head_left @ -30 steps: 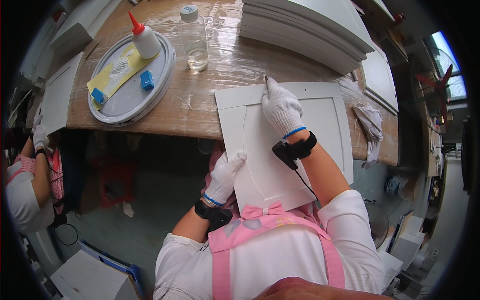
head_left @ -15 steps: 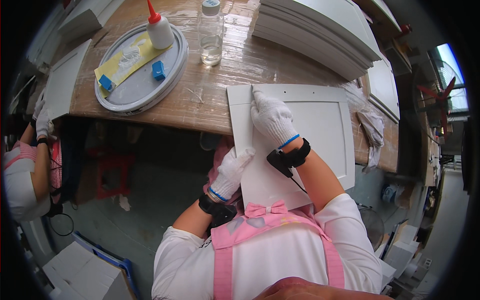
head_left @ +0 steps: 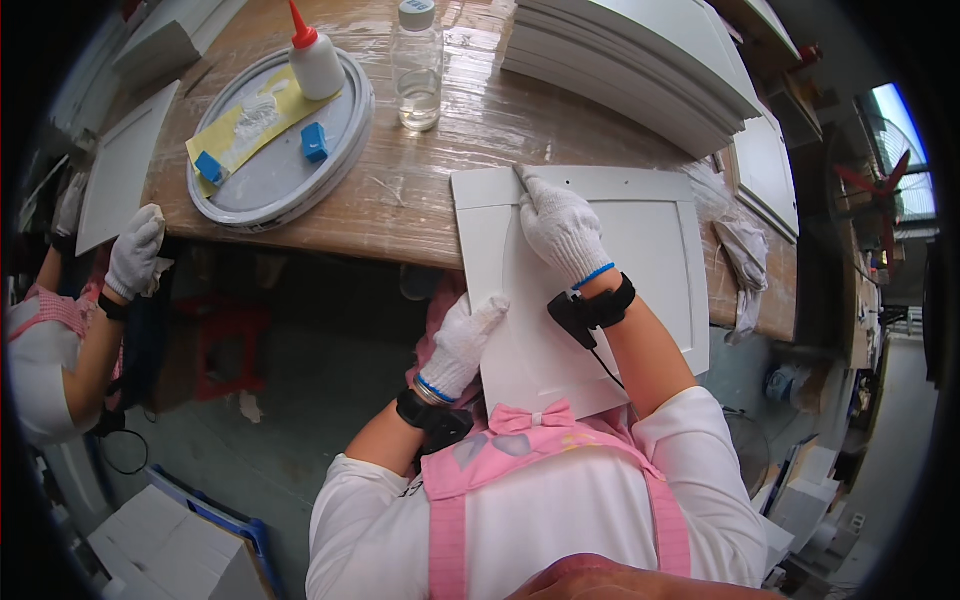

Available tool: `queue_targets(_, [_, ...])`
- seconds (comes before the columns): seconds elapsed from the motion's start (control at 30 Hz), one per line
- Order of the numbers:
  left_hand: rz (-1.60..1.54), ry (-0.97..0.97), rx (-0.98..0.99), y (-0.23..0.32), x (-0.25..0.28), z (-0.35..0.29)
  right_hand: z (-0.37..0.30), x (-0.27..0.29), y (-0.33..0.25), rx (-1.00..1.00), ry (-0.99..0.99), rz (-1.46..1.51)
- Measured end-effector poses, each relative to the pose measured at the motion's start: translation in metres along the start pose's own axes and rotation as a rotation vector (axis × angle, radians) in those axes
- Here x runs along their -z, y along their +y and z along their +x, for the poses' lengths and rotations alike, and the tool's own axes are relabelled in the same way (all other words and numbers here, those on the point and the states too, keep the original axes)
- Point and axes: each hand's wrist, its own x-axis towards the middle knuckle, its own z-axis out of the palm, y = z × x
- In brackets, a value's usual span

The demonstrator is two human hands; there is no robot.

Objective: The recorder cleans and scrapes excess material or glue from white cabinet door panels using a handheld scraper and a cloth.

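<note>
A white panel (head_left: 650,275) lies beneath both hands, apparently mid-work; how much is done or left cannot be told. The right hand's (head_left: 563,232) fingers close narrowly at its far edge, perhaps around something small, too unclear to name. The left hand (head_left: 460,345) rests on its left edge, some fingers hidden. Beyond the right fingers, a stack (head_left: 625,85) is cut off above.

We see a brown worktable (head_left: 425,165) covered in clear film, a grey-green floor (head_left: 310,440), a red stool (head_left: 230,345) in shadow and, far right, a bright window (head_left: 887,98) behind a red-bladed fan (head_left: 885,187).
</note>
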Motion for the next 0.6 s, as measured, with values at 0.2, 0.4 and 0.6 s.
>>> queue_targets(0.2, [0.389,-0.008,-0.19,-0.009,0.012,0.001,0.004,0.006,-0.038,0.009,-0.268,-0.014])
queue_targets(0.4, [-0.109,-0.039,0.006,0.003,-0.005,-0.002,0.013,0.038,0.104,-0.315,0.053,-0.06])
queue_targets(0.6, [-0.029,-0.041,0.022,0.002,0.003,-0.001,0.01,0.041,0.067,-0.469,-0.089,-0.167])
